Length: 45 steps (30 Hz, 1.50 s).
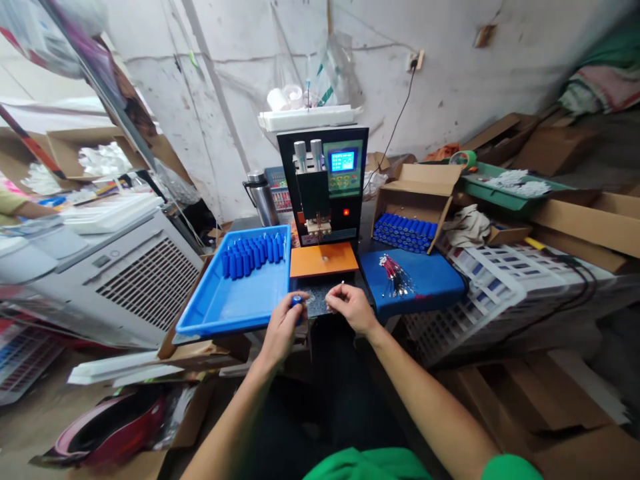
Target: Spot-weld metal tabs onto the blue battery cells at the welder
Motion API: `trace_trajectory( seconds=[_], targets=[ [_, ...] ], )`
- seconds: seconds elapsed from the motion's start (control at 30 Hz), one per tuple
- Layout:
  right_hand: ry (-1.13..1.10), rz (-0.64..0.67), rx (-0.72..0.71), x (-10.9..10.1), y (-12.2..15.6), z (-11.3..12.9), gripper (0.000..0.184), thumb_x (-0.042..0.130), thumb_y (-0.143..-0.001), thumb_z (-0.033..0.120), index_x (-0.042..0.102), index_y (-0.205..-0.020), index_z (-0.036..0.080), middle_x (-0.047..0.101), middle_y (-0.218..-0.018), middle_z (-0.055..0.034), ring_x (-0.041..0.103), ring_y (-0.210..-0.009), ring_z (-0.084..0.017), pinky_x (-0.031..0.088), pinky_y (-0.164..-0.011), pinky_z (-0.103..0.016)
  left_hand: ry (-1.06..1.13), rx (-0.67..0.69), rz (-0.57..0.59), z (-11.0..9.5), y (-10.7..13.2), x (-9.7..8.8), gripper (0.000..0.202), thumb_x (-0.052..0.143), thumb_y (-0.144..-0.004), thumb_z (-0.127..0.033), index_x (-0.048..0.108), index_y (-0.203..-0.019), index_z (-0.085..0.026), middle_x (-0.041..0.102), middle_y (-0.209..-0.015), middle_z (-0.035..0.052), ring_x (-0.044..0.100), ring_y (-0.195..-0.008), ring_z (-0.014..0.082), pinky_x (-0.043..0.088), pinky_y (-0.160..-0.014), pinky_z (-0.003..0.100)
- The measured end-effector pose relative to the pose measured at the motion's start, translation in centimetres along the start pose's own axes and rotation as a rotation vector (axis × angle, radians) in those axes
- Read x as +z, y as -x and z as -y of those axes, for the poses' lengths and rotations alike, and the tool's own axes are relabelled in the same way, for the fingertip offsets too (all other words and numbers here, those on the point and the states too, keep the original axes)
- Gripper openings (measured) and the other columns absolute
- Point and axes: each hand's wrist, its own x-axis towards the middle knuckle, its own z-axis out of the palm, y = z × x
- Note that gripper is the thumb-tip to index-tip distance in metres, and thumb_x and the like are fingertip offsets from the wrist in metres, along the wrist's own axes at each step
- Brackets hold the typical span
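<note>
My left hand (pixel 283 325) is closed around a blue cylindrical battery cell (pixel 297 301), held just in front of the spot welder (pixel 323 180). My right hand (pixel 350 308) pinches a thin metal-tipped wire (pixel 342 285) beside it. Both hands hover over a dark mat below the orange work plate (pixel 324 259). The blue tray (pixel 235 303) on the left holds several blue cells (pixel 253 255). A bundle of red wires (pixel 395 273) lies on the blue pad (pixel 415 283) to the right.
An open cardboard box (pixel 417 200) of blue cells stands behind the right pad. A steel flask (pixel 261 197) is left of the welder. A white cooler unit (pixel 125 273) sits far left, cardboard boxes and a green tray (pixel 500 190) at right.
</note>
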Motion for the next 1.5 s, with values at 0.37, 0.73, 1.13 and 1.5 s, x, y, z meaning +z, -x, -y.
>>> trace_trajectory(
  seconds=[0.37, 0.73, 1.13, 1.5],
  targets=[
    [-0.209, -0.388, 0.021, -3.7, -6.2, 0.5, 0.023, 0.07, -0.07, 0.038, 0.062, -0.072, 0.017, 0.061, -0.06, 0.0007, 0.057, -0.055, -0.011, 0.045, -0.052, -0.022, 0.178, 0.04, -0.109, 0.2, -13.2, 0.7, 0.052, 0.075, -0.063, -0.043, 0.067, -0.105, -0.013, 0.072, -0.1, 0.0109, 0.065, -0.098, 0.0261, 0.049, -0.089, 0.04],
    [-0.217, -0.421, 0.054, -3.4, -10.4, -0.4, 0.025, 0.07, -0.067, 0.04, 0.062, -0.073, 0.016, 0.063, -0.064, -0.0012, 0.058, -0.058, -0.013, 0.046, -0.053, -0.023, 0.035, 0.125, -0.034, 1.9, -16.6, 3.6, 0.027, 0.061, -0.073, -0.027, 0.062, -0.096, -0.014, 0.072, -0.094, 0.0081, 0.067, -0.093, 0.0224, 0.052, -0.087, 0.038],
    [-0.308, -0.385, 0.05, -1.2, -14.2, -0.9, 0.021, 0.068, -0.065, 0.036, 0.062, -0.067, 0.016, 0.065, -0.067, -0.0011, 0.059, -0.061, -0.013, 0.047, -0.059, -0.025, -0.004, 0.212, -0.101, 2.9, -15.9, 4.9, 0.03, 0.052, -0.084, -0.024, 0.059, -0.111, -0.015, 0.069, -0.108, 0.0098, 0.064, -0.103, 0.0213, 0.048, -0.095, 0.038],
    [-0.01, -0.349, -0.046, -1.2, -15.2, -1.9, 0.022, 0.061, -0.071, 0.04, 0.064, -0.069, 0.018, 0.066, -0.066, -0.0016, 0.06, -0.064, -0.016, 0.046, -0.057, -0.024, -0.027, 0.232, -0.159, 2.3, -15.3, 5.2, 0.027, 0.049, -0.085, -0.019, 0.059, -0.11, -0.016, 0.069, -0.106, 0.0091, 0.065, -0.098, 0.0219, 0.049, -0.093, 0.039]
  ],
)
